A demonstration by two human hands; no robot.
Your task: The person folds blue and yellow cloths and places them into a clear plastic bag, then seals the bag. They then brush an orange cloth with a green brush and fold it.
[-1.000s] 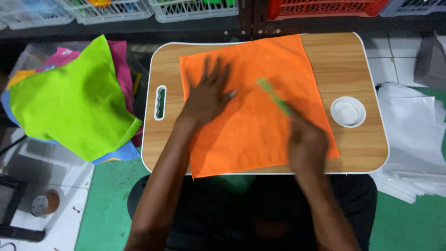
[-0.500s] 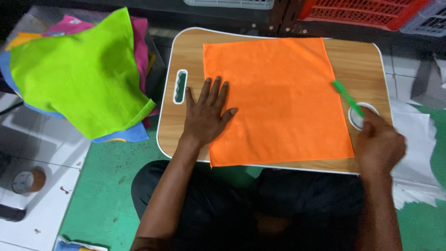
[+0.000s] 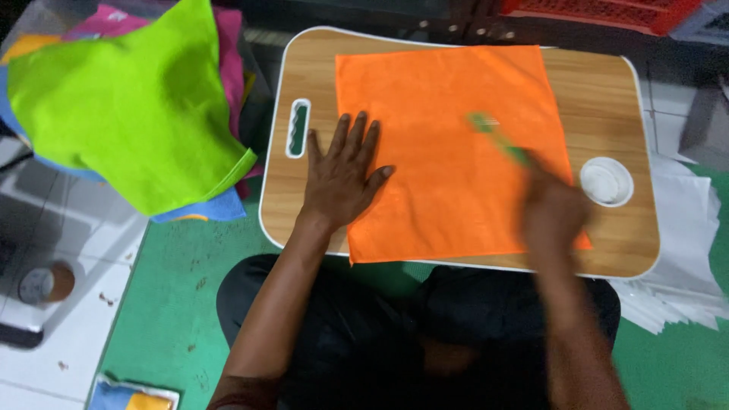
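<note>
An orange cloth (image 3: 448,144) lies spread flat on a small wooden lap table (image 3: 600,91). My left hand (image 3: 343,173) presses flat on the cloth's left edge, fingers spread. My right hand (image 3: 553,214) is blurred by motion over the cloth's lower right corner and grips a thin green stick-like tool (image 3: 497,137), whose tip points up and left onto the cloth.
A pile of cloths topped by a lime green one (image 3: 129,106) lies to the left of the table. A round white recess (image 3: 606,182) sits in the table's right side and a slot handle (image 3: 298,127) on its left. White sheets (image 3: 683,281) lie at the right, and a red crate (image 3: 607,11) stands behind.
My right hand has swung back left from the white recess onto the cloth, carrying the green tool. My left hand stays flat on the cloth's left edge.
</note>
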